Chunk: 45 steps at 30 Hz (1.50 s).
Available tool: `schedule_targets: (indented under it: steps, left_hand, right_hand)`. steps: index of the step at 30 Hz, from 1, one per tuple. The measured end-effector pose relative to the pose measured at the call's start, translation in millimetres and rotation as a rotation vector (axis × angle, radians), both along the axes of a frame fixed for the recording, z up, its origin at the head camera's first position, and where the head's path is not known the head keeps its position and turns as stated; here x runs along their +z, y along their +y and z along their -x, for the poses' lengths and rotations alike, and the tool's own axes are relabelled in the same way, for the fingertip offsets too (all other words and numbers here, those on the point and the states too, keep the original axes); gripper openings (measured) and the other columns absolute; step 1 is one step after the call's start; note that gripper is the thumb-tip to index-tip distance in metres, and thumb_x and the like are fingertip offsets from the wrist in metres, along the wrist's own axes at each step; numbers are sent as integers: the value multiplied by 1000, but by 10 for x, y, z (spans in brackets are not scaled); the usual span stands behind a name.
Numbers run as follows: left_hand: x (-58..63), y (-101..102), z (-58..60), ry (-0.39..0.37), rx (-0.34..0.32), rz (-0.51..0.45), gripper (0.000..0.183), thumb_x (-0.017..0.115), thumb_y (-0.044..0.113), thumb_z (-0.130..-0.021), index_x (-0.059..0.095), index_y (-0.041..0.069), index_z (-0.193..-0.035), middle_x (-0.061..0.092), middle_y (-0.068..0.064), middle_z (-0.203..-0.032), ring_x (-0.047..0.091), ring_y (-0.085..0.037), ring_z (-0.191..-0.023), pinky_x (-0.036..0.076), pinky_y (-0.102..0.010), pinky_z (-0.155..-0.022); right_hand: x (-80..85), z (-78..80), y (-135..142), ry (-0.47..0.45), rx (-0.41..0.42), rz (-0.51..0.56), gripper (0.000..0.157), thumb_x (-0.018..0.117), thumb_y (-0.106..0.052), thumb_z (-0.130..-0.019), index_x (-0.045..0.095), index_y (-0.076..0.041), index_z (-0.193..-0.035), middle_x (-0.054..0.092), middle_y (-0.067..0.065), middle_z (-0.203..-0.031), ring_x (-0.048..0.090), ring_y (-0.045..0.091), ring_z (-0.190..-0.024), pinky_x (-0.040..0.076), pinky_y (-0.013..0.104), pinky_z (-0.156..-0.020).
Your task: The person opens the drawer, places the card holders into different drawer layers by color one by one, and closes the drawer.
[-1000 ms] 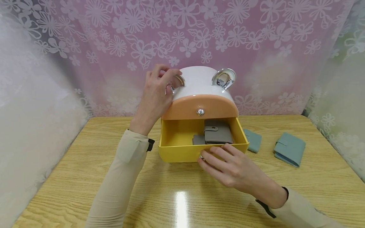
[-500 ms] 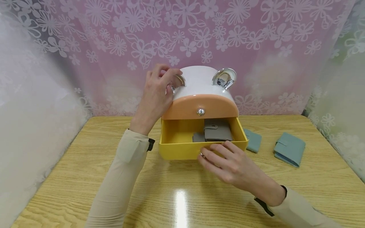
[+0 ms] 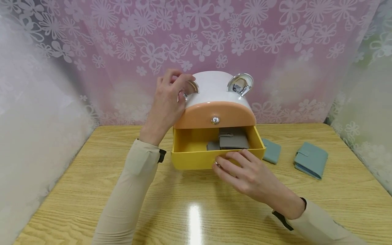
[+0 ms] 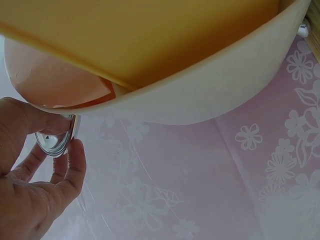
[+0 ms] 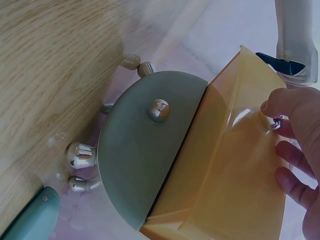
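Observation:
A white rounded drawer cabinet (image 3: 212,81) with silver ears stands on the table. Its yellow drawer (image 3: 188,160) is partly pulled out and holds a grey wallet (image 3: 235,141) and a smaller flat grey item (image 3: 213,146). My left hand (image 3: 166,98) holds the cabinet's left ear (image 4: 52,145) between thumb and fingers. At the drawer front, my right hand (image 3: 246,175) pinches the silver knob (image 5: 270,121), its other fingers near the yellow face. Above sits the closed orange drawer (image 3: 196,115); the right wrist view shows a green drawer (image 5: 135,145) below.
Two teal wallets lie right of the cabinet: a smaller wallet (image 3: 272,152) close to the drawer and a larger wallet (image 3: 310,160) farther right. Silver feet (image 5: 81,156) support the cabinet. A floral curtain (image 3: 202,37) hangs behind the wooden table (image 3: 101,163).
The yellow drawer has slid slightly inward, toward the cabinet, with my right hand on its knob moving along. My left hand stays on the ear.

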<state>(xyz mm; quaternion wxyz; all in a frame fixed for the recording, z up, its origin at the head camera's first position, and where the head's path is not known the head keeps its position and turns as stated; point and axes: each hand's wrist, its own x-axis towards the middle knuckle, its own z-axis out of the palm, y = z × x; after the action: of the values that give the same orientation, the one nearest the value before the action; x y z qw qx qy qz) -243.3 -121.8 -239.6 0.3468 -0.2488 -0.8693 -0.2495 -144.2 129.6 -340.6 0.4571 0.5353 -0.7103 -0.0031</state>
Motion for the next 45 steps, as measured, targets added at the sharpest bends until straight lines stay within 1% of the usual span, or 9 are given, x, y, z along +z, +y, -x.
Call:
schedule_targets:
  steps: [9,17,24,32,39,45]
  left_hand:
    - [-7,1,5,10,5,8,39,54,-9,-92,67,13,-121,54,-15,-125,57,-30,-108,35,-43,-99]
    - [-6,2,5,15,3,9,40,54,-10,-91,67,13,-121,54,-15,-125,58,-31,-108,36,-43,-98]
    - [-7,3,9,21,4,8,40,55,-10,-91,67,13,-121,55,-15,-124,57,-31,-107,36,-43,-97]
    - [-10,2,5,19,6,10,40,55,-10,-91,67,14,-121,54,-15,-124,58,-30,-106,36,-43,-97]
    - [-13,1,7,27,-1,4,40,54,-11,-91,67,13,-121,54,-15,-124,58,-31,-105,35,-43,-97]
    - [-14,4,4,26,1,6,39,54,-10,-92,67,13,-120,54,-15,-123,57,-31,-106,36,-43,-97]
  right_hand:
    - [-7,20,2,-18,-42,-16,32,42,-9,-109,74,-11,-110,73,4,-108,65,23,-90,52,36,-77]
    - [-11,59,-4,-24,-37,5,29,45,-8,-108,74,-10,-109,72,4,-108,64,24,-91,53,37,-79]
    - [-17,83,-10,-39,-36,13,30,44,-8,-108,74,-10,-110,72,4,-109,65,24,-92,53,38,-80]
    - [-23,105,-25,-55,-44,28,32,43,-10,-109,75,-11,-109,73,4,-108,65,24,-90,53,38,-79]
    - [-22,135,-34,-64,-34,45,31,44,-9,-109,76,-10,-108,73,4,-107,65,24,-89,53,38,-79]
    - [-26,157,-28,-78,-55,31,33,42,-9,-109,76,-11,-109,74,4,-108,65,24,-90,53,38,-81]
